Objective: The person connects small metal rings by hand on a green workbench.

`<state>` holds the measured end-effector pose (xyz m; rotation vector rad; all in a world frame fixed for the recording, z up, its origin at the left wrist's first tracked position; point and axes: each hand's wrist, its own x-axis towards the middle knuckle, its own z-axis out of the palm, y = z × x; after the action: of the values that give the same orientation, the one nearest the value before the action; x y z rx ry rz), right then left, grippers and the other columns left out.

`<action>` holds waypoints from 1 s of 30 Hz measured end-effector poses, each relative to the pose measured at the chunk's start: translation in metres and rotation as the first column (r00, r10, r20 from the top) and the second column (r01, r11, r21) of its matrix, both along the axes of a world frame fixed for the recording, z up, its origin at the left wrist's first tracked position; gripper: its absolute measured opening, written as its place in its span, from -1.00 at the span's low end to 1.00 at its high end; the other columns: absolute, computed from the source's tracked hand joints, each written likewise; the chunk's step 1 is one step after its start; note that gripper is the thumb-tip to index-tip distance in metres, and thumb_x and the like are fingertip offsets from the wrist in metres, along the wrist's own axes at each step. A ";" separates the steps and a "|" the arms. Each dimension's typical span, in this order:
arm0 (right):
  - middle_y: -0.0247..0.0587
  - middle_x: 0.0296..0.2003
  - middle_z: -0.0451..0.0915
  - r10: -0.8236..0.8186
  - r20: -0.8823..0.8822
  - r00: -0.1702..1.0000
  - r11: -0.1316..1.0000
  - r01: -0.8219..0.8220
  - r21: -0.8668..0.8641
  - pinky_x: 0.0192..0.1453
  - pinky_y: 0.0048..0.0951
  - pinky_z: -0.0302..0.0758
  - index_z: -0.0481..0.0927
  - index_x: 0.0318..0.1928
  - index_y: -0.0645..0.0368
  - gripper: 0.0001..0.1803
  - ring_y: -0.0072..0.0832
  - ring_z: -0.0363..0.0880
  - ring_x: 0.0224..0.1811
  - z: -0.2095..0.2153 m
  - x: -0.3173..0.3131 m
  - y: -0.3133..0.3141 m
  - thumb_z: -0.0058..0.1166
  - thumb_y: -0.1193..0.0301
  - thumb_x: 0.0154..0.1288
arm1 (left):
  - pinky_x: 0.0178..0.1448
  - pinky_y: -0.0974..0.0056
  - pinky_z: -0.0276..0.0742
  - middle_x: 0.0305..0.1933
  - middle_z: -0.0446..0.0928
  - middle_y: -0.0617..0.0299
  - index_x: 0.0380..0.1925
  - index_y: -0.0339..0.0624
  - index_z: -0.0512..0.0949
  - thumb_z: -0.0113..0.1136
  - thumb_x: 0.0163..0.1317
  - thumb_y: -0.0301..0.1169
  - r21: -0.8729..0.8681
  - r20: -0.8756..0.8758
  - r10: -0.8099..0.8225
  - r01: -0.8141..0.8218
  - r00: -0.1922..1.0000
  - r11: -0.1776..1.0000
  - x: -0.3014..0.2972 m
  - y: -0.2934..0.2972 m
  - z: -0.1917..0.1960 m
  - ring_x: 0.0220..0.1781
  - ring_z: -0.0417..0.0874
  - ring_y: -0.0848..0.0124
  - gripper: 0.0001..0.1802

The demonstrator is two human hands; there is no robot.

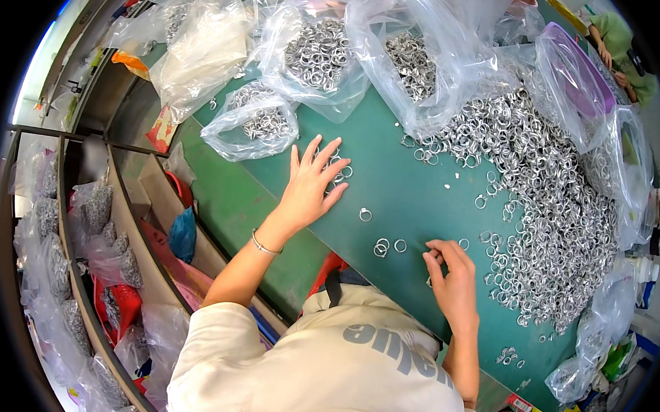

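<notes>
Left hand (310,188) lies flat, fingers spread, pinning small silver metal rings (339,171) on the green table mat (404,187). Right hand (452,274) pinches, fingertips closed, likely on one ring, beside the large loose silver ring heap (543,208).

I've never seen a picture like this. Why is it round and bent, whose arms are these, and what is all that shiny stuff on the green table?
The view comes from a wide fisheye camera worn on a person's head, looking down, so straight edges curve. The arms are that person's own. The left hand lies flat, fingers spread, on the green table, over a few small metal rings. The right hand is curled with fingertips pinched together; whether it holds a ring is too small to tell. A big heap of silver rings lies to the right, a few loose rings between the hands, and clear plastic bags of rings at the back.
</notes>
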<state>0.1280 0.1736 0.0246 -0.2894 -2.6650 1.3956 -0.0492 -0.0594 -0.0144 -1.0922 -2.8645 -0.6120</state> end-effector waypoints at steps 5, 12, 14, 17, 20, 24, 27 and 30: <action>-0.15 -0.42 0.52 -0.050 0.062 0.997 0.999 0.050 -0.011 -0.37 -0.37 0.44 0.57 -0.18 0.28 -0.82 -0.36 0.49 -0.48 0.001 0.008 0.004 0.18 0.59 0.17 | 0.46 -0.26 -0.04 0.30 0.29 0.12 0.01 -0.10 0.45 0.14 0.14 -0.49 0.153 0.021 -0.021 0.017 1.000 0.988 -0.027 -0.006 -0.017 0.41 0.17 -0.04 -0.62; -0.21 -0.46 0.49 -0.108 0.041 0.993 0.993 0.110 -0.053 -0.40 -0.49 0.35 0.57 -0.21 0.34 -0.86 -0.50 0.39 -0.48 -0.003 0.013 0.011 0.13 0.64 0.18 | 0.33 -0.03 0.20 0.10 0.35 0.04 -0.12 -0.19 0.45 0.30 0.04 -0.45 0.154 -0.086 -0.002 0.015 0.996 0.988 -0.022 0.010 -0.009 0.22 0.33 -0.01 -0.63; -0.22 -0.46 0.49 -0.108 0.045 0.993 0.992 0.111 -0.060 -0.41 -0.50 0.34 0.57 -0.21 0.34 -0.86 -0.51 0.39 -0.48 -0.002 0.013 0.011 0.12 0.64 0.19 | 0.15 0.04 0.30 -0.07 0.35 0.07 -0.21 -0.21 0.45 0.41 -0.02 -0.35 0.187 -0.168 0.004 0.028 0.986 0.982 -0.034 0.014 -0.014 0.05 0.38 0.03 -0.60; -0.23 -0.46 0.50 -0.124 0.056 0.991 0.990 0.127 -0.057 -0.43 -0.51 0.32 0.58 -0.21 0.33 -0.86 -0.54 0.38 -0.48 -0.003 0.015 0.014 0.12 0.63 0.20 | 0.15 0.06 0.31 -0.03 0.36 0.06 -0.18 -0.21 0.47 0.39 0.02 -0.36 0.181 -0.176 0.007 0.026 0.984 0.983 -0.042 0.017 -0.019 0.08 0.38 0.05 -0.61; -0.16 -0.45 0.51 -0.137 0.058 0.989 0.990 0.139 -0.031 -0.37 -0.45 0.38 0.57 -0.20 0.33 -0.85 -0.45 0.43 -0.48 0.000 0.016 0.018 0.13 0.63 0.18 | 0.18 0.08 0.31 -0.01 0.38 0.06 -0.13 -0.23 0.47 0.36 0.07 -0.33 0.268 -0.142 0.001 0.037 0.990 0.963 -0.044 0.020 -0.016 0.10 0.38 0.06 -0.61; -0.28 -0.46 0.50 -0.194 0.029 0.980 0.981 0.195 -0.019 -0.45 -0.56 0.27 0.59 -0.22 0.30 -0.89 -0.58 0.37 -0.49 0.000 0.023 0.023 0.11 0.61 0.22 | 0.13 0.16 0.38 -0.04 0.44 0.02 -0.11 -0.26 0.49 0.28 0.13 -0.47 0.509 -0.031 0.110 -0.079 0.993 0.857 -0.038 0.011 -0.013 0.05 0.45 0.09 -0.69; -0.28 -0.45 0.50 -0.303 -0.026 0.952 0.949 0.305 0.083 -0.45 -0.55 0.27 0.59 -0.22 0.28 -0.89 -0.58 0.38 -0.48 -0.004 0.036 0.035 0.11 0.61 0.22 | 0.09 0.18 0.41 -0.03 0.44 0.00 -0.10 -0.30 0.48 0.24 0.14 -0.54 0.507 0.050 0.203 -0.200 0.978 0.838 -0.018 -0.003 -0.012 0.04 0.46 0.09 -0.70; -0.22 -0.40 0.50 -0.386 -0.069 0.920 0.907 0.392 0.155 -0.35 -0.51 0.35 0.58 -0.21 0.30 -0.88 -0.50 0.41 -0.42 -0.012 0.045 0.045 0.10 0.63 0.22 | 0.38 0.03 0.22 0.31 0.16 -0.18 0.21 -0.32 0.25 0.13 0.15 -0.66 0.264 0.025 0.100 -0.103 0.995 0.959 0.001 -0.008 -0.012 0.37 0.20 -0.13 -0.42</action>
<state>0.1731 0.2185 0.0125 -0.7237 -2.4872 1.0389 -0.0484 -0.0674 -0.0260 -0.8988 -2.7216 -0.9618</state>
